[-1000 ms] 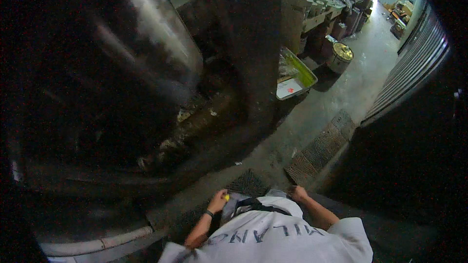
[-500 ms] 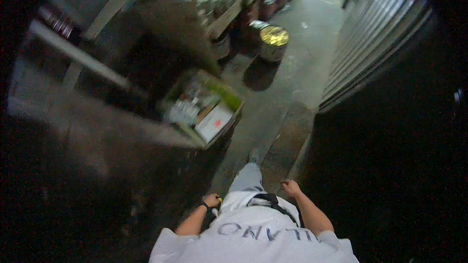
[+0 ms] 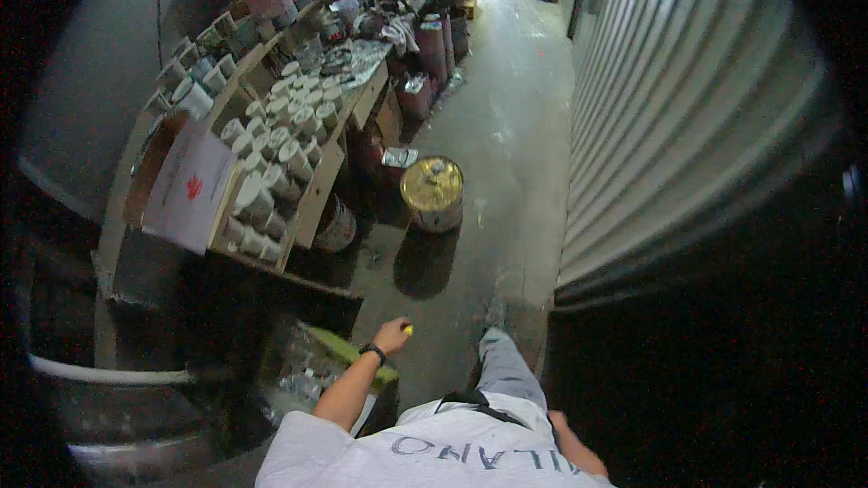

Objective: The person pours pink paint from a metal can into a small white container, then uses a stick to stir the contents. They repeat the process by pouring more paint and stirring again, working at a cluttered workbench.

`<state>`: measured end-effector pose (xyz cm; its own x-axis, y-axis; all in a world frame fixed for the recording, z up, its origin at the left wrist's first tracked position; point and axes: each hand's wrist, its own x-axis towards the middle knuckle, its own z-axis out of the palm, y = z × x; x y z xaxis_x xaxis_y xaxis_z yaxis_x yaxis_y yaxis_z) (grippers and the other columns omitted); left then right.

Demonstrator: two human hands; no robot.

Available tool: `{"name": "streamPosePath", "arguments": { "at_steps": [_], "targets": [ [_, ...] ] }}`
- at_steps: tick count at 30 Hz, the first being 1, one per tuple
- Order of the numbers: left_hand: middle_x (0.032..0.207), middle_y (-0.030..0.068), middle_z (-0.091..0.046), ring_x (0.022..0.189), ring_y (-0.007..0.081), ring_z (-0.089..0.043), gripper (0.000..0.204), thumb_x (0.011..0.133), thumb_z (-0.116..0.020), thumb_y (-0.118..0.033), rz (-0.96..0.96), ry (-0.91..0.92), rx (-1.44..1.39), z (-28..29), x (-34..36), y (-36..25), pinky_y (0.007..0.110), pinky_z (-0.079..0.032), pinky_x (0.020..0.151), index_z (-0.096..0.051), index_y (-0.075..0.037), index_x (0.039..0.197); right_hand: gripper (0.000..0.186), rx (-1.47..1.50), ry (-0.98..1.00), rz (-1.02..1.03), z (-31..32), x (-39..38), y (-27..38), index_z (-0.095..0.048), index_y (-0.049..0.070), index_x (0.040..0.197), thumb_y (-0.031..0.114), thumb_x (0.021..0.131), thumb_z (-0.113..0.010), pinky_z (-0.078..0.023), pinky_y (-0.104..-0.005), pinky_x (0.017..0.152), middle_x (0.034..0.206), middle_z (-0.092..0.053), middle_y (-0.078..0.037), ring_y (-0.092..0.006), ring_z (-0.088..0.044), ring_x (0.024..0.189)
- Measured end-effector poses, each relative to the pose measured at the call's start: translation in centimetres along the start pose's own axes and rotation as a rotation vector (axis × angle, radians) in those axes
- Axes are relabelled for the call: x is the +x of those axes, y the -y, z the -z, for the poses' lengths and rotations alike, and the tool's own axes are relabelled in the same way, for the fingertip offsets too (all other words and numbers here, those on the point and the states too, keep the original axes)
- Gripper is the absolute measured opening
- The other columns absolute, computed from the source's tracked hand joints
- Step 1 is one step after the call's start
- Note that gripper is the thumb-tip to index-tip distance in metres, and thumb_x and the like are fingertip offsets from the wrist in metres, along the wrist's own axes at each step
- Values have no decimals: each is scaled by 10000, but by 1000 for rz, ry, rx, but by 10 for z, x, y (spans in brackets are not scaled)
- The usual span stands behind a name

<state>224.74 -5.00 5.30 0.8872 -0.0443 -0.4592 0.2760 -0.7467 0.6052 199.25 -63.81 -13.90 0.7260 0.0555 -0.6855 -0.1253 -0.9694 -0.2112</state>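
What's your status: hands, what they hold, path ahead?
Left hand closed on small yellow object. Right hand mostly hidden low by the hip. Round yellow-lidded metal drum on the concrete floor ahead.

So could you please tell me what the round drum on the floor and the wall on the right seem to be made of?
The drum looks like metal: its gold-coloured lid is shiny and reflects light. The wall on the right looks like corrugated sheet metal, grey and dull, with regular parallel ridges; a roller shutter is possible.

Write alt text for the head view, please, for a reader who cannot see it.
A person walks along a narrow concrete aisle, the left hand closed on a small yellow thing. Shelves of white cups stand on the left, a metal shutter on the right, and a drum ahead.
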Motion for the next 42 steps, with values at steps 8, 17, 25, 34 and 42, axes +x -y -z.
{"name": "streamPosePath", "arguments": {
  "at_steps": [8, 17, 25, 34, 42],
  "targets": [
    [1224, 214, -740, 1124, 414, -705, 476, 909, -615, -417, 202, 507, 178, 51, 204, -77, 527, -554, 971, -762, -81, 1213, 259, 104, -113, 288, 445, 365, 36, -765, 53, 1090, 239, 954, -647, -579, -410, 687, 915, -763, -111, -280, -720, 791],
    [1128, 182, -773, 1040, 375, -734, 599, 762, -783, -580, 66, 498, 205, 101, 639, -107, 479, -579, 892, -799, -82, 1094, 297, 906, -344, 107, 940, 771, 174, -731, -4, 1195, 124, 994, -553, -561, -337, 690, 974, -765, -87, -203, -725, 850],
    [1103, 222, -746, 1047, 385, -715, 368, 941, -661, -321, 48, -186, -219, 402, 1073, -366, 481, -560, 880, -712, -44, 1180, 395, 129, -6, -14, 1087, 953, 204, -792, 67, 1099, 367, 1020, -547, -582, -476, 856, 990, -787, -160, -301, -759, 915],
    [1151, 218, -736, 1089, 378, -704, 385, 936, -663, -251, 470, -331, -351, 603, 1352, -434, 457, -557, 909, -679, -42, 1260, 302, -73, 233, 195, 1314, 1288, 306, -754, 61, 1167, 248, 995, -589, -604, -435, 729, 1010, -792, -125, -270, -769, 866],
    [1155, 217, -704, 1145, 399, -660, 508, 866, -747, -238, 609, -685, -359, 662, 1413, -419, 476, -533, 961, -636, -37, 1319, 318, 544, 299, 260, 1651, 1640, 518, -730, -24, 1194, 161, 996, -563, -546, -382, 593, 899, -712, -117, -227, -676, 732]
  ]
}}
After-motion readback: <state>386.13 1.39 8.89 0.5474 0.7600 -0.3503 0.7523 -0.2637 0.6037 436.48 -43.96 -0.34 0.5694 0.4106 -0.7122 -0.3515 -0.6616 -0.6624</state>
